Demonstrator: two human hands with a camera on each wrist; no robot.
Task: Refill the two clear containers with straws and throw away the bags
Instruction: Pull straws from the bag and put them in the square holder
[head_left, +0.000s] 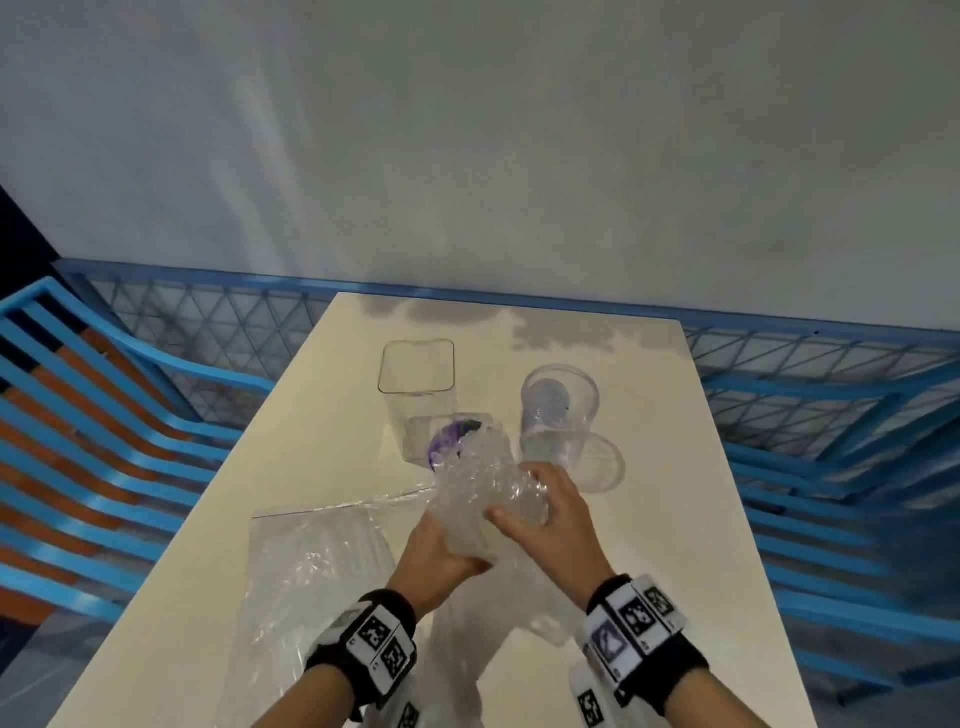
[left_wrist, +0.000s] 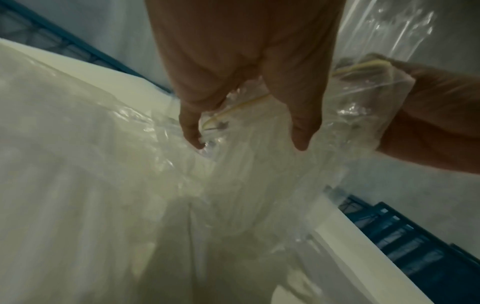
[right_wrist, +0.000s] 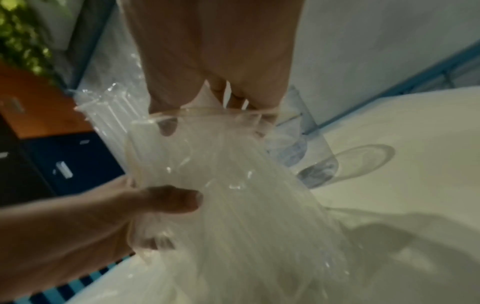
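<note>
Both hands are up over the cream surface (head_left: 691, 519), working a crinkled clear bag of straws (head_left: 485, 499): the left hand (head_left: 441, 551) curls round its lower part, the right hand (head_left: 545, 512) grips it higher up. Just beyond stand the square clear container (head_left: 415, 374) and the round clear container (head_left: 558, 410), both upright. A second bag of straws (head_left: 317, 551) lies flat to the left
</note>
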